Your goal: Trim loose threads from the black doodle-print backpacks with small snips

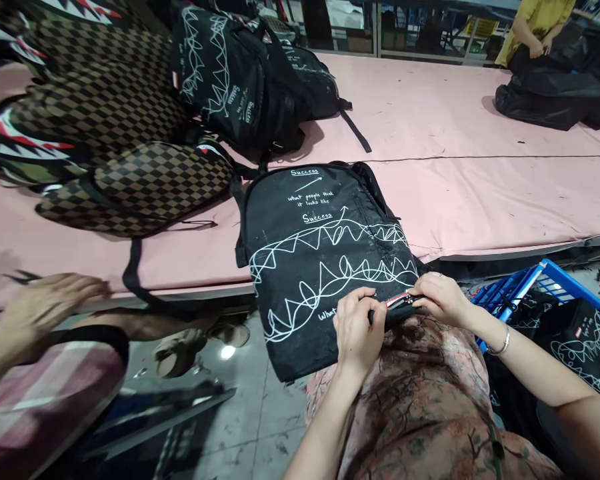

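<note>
A black backpack (pixel 290 267) with white scribbles and the word "Success" lies partly on the pink table and partly over my lap. At its lower right edge, a small red and white strip (pixel 399 300) shows between my hands. My left hand (pixel 361 327) has its fingers closed on the near edge of the backpack, at the left end of the strip. Just to the right, my right hand (pixel 437 297) pinches the strip's other end with bent fingers. The fingertips partly hide what lies under them.
Checkered bags (pixel 165 183) and more black backpacks (pixel 230 80) stand on the pink table (pixel 430 127). A co-worker's hand (pixel 55 300) is at left. At right, a blue basket (pixel 560 280) holds black bags. Another person (pixel 537 30) handles black bags at the far right.
</note>
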The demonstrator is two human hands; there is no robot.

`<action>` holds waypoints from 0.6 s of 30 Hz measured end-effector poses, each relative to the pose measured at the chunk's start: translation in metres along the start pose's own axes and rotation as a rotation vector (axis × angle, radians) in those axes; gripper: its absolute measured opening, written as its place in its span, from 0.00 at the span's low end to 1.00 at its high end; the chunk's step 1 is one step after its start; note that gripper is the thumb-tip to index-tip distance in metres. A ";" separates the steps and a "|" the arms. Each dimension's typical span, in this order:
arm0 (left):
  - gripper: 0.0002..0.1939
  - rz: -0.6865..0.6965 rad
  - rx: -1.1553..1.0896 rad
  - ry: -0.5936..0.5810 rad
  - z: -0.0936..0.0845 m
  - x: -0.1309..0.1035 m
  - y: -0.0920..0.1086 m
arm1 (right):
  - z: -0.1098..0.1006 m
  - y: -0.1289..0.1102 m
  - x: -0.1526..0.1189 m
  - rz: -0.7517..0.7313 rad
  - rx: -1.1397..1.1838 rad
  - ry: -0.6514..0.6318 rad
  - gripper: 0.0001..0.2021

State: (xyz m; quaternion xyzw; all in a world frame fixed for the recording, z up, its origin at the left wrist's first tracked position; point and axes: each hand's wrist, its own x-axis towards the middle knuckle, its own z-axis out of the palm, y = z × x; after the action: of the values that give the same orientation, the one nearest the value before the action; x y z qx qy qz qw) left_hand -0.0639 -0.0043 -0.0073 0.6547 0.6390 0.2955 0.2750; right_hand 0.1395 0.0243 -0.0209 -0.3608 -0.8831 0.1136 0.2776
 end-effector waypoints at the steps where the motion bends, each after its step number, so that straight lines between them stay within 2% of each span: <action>1: 0.10 -0.001 0.000 -0.003 0.000 0.000 0.000 | 0.000 -0.002 0.001 0.004 -0.009 -0.009 0.13; 5: 0.10 -0.033 0.001 -0.030 -0.002 0.000 0.003 | -0.002 -0.008 0.001 0.033 -0.049 -0.025 0.13; 10: 0.11 -0.071 0.004 -0.096 -0.006 0.004 0.004 | 0.003 -0.016 -0.006 0.091 -0.102 0.017 0.11; 18: 0.11 -0.042 -0.024 -0.210 -0.011 0.012 -0.002 | 0.008 -0.039 -0.019 0.243 -0.033 0.102 0.09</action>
State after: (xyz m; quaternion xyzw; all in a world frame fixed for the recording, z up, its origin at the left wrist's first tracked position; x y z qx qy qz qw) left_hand -0.0730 0.0072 -0.0007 0.6651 0.6169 0.2271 0.3543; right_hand 0.1235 -0.0172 -0.0199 -0.4751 -0.8193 0.1135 0.3003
